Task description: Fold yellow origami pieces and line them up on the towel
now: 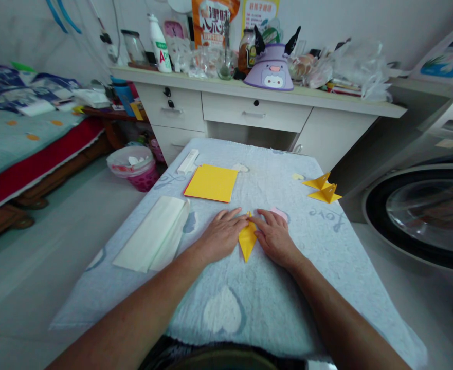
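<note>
Touches folded yellow paper (248, 240) with left hand (223, 232) and right hand (275, 235), left of 2 yellow shapes (327, 194); cannot tell whether pinching.

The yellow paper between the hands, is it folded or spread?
Folded: the yellow paper makes a narrow kite shape, pointed at its near end.

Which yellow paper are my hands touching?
The kite, between your left hand and right hand; the square stack lies farther away, the folded pair off to the right.
</note>
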### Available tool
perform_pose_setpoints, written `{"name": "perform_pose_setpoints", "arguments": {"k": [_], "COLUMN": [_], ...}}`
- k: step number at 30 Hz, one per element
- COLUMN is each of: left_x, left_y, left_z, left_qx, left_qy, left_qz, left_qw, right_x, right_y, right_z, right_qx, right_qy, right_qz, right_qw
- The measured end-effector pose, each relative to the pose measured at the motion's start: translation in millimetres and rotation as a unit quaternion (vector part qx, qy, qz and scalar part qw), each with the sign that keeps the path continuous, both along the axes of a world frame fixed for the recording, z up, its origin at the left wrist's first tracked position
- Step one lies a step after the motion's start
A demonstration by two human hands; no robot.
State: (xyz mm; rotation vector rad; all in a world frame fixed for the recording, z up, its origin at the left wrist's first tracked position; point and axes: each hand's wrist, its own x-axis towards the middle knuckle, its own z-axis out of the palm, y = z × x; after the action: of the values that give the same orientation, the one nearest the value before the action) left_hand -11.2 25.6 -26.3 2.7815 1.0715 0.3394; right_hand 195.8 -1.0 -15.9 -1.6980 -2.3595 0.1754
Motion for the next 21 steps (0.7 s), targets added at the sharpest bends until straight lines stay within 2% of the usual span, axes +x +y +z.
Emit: {"name": "perform_pose_setpoints", "arguments": {"k": [9,13,16,18,21], "left_x": [8,7,5,3,1], "left_y": [1,-1,-1,-1,1], "left_z": [13.4,9.0,4.7,3.0,1.3], "left_qx": [-0.027,-0.01,0.0,0.002,-0.009], "left_qy": [0.009,-0.009,-0.043,-0.084,-0.138], "left_qz": [0.011,0.001,0.009,0.007,-0.027], "left_qw": [1.0,1.0,0.999,0.996,0.99], "right_x": [-1,-3,-2,1,7], "right_y": [1,5,7,8,7], "right_z": [7.1,10.8,7.3,3.1,-1.3], "right_qx": [-0.019,-0.028,-0.023,-0.015,0.007], "right_qy": [-0.056,-0.065,-0.058,-0.04,0.014], "right_qz": [0.002,-0.006,-0.008,-0.008,0.0], "right_qw": [0.998,0.997,0.998,0.999,1.0]}}
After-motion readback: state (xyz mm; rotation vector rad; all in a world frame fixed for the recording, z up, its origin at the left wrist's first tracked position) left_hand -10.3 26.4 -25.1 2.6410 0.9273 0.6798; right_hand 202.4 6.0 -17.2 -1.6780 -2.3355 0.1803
